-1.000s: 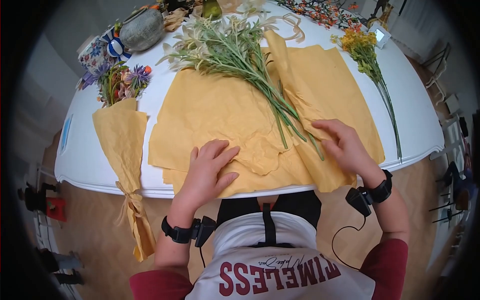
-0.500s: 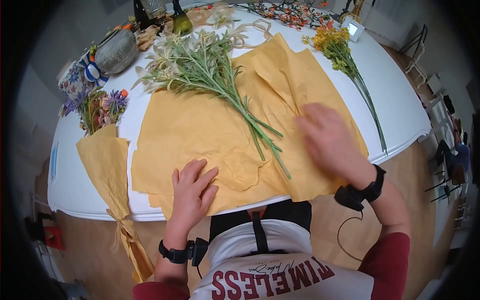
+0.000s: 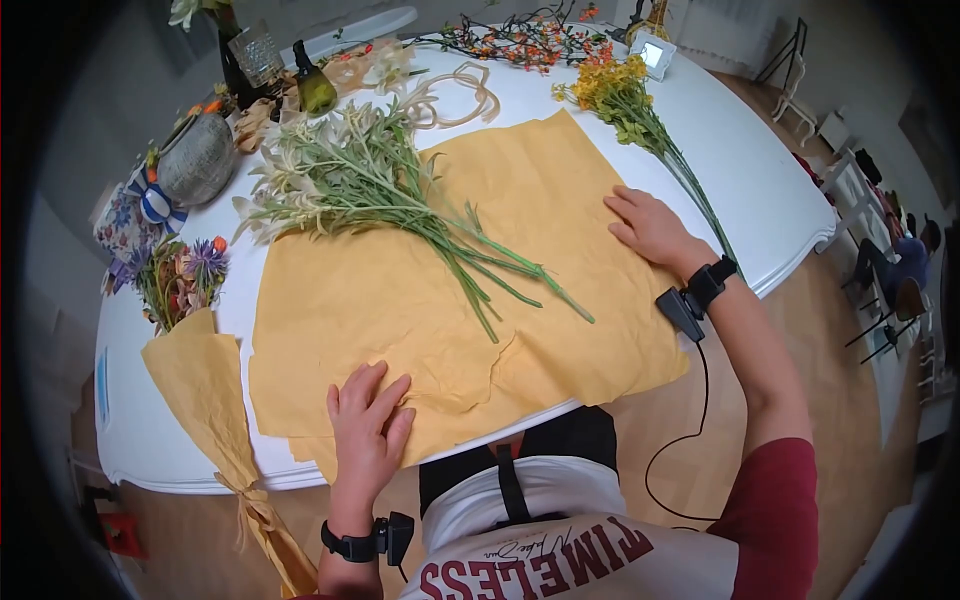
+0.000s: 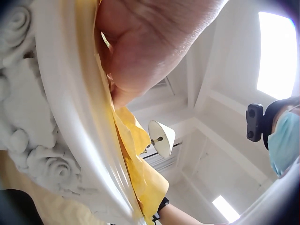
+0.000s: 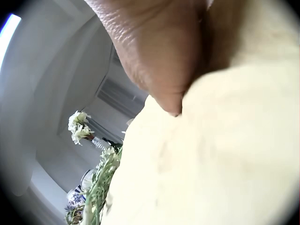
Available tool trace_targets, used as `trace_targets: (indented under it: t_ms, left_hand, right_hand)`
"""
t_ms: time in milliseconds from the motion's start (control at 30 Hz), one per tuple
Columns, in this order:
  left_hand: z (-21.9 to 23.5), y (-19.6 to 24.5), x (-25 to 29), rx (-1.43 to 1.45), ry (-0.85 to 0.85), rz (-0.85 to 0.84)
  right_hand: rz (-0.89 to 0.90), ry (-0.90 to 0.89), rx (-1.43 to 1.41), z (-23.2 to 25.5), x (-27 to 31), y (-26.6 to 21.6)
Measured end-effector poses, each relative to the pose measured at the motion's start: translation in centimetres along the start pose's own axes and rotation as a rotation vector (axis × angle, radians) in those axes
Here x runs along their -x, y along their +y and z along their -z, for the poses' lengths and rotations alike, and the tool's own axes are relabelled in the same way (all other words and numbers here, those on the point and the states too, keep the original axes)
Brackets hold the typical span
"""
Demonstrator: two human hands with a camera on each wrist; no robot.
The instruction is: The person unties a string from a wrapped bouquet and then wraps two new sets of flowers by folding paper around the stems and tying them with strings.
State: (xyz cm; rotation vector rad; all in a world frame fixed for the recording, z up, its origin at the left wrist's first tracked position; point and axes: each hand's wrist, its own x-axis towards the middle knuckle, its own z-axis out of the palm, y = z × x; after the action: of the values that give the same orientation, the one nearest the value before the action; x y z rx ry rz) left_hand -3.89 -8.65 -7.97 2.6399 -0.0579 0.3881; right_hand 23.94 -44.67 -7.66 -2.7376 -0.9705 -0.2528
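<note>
Yellow wrapping paper [image 3: 560, 230] lies spread over the white table, creased near its front edge. My left hand [image 3: 368, 425] rests on its front left part with the fingers spread. At the right side of the sheet, my right hand [image 3: 655, 232] lies on the paper with straight fingers. Between the hands, a bunch of white flowers with green stems [image 3: 400, 200] lies across the paper, blossoms toward the back left, cut ends toward the front right. In the right wrist view, the thumb [image 5: 164, 89] touches the pale sheet.
On the left lies a paper-wrapped bouquet [image 3: 205, 385], its tied end over the table edge. Yellow flowers [image 3: 625, 95] lie at the right. Behind stand a grey stone vase [image 3: 197, 160] and a green bottle [image 3: 315, 88]; orange-berried branches [image 3: 530, 40] and a ribbon [image 3: 480, 95] lie at the back.
My right hand has moved off the raised fold to the right, and the paper there now lies flat. The flowers appear further left in view. My left hand stays on the paper.
</note>
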Motion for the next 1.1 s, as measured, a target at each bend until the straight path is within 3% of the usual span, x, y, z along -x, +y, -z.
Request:
trace_targets:
  t_ms: [33, 67, 133, 267, 367, 433, 533, 567, 633, 733, 800, 867, 1100]
  left_hand:
    - [0.0, -0.1, 0.0, -0.001, 0.001, 0.0]
    - [-0.2, -0.2, -0.1, -0.007, 0.029, -0.015]
    - [-0.6, -0.4, -0.2, -0.023, 0.062, -0.009]
    - [0.2, -0.3, -1.1, -0.044, 0.161, -0.055]
    - [1.7, 0.9, -1.4, -0.093, 0.184, -0.097]
    - [2.4, 2.1, -1.5, -0.12, 0.23, -0.169]
    - [0.9, 1.8, -1.5, -0.064, 0.198, -0.15]
    - [0.0, 1.3, -1.4, -0.064, 0.201, -0.149]
    - [-1.5, 0.7, -1.2, 0.004, 0.217, -0.11]
    - [-1.5, 0.8, -1.0, 0.013, 0.234, -0.1]
    - [-1.6, 0.8, -0.9, 0.025, 0.234, -0.109]
    - [-1.7, 0.8, -1.1, 0.038, 0.241, -0.126]
    - [-1.6, 0.6, -0.9, 0.055, 0.243, -0.082]
  right_hand:
    - [-0.112, -0.047, 0.022, 0.6, -0.2, -0.1]
    - [-0.11, -0.047, 0.021, 0.7, -0.3, -0.5]
    - [-0.019, 0.071, 0.348, 0.5, -0.6, -2.1]
    - [0.252, 0.205, 0.21, -0.1, -0.7, -6.2]
    - [0.202, 0.104, 0.025, -0.7, -1.3, -6.5]
    - [-0.046, -0.293, -0.044, 2.0, -2.2, -7.4]
    - [-0.028, -0.232, 0.0, 3.2, -3.4, -11.2]
    - [0.019, -0.11, -0.049, 2.2, -3.7, -12.6]
    - [-0.017, -0.252, -0.154, 2.8, -5.0, -17.1]
    - [0.02, -0.067, -0.135, -0.9, -6.7, -19.8]
    - [-0.005, 0.056, -0.117, -3.1, -8.0, -20.4]
    - [-0.179, -0.118, -0.272, -3.8, -9.6, -20.4]
    - [-0.28, -0.109, -0.463, -4.1, -11.4, -19.3]
